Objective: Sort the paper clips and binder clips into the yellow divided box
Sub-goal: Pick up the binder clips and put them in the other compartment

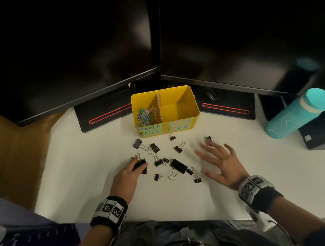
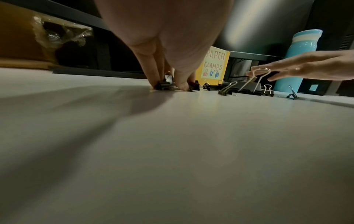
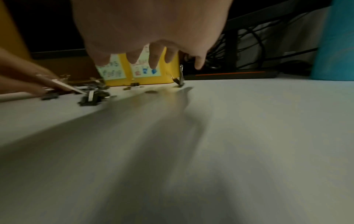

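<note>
Black binder clips [image 1: 164,160] lie scattered on the white table [image 1: 90,155] before the yellow divided box [image 1: 176,110], so the left hand [image 1: 126,176] pinches 1 clip [image 1: 140,165] to lift it, while the right hand [image 1: 220,161] hovers with fingers spread, holding nothing.

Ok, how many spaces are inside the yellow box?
2, side by side. The left compartment holds a pile of colourful paper clips; the right compartment looks empty. Nothing seems hidden.

Smooth matt white desk [image 1: 88,147]; glossy yellow box [image 1: 178,109].
</note>
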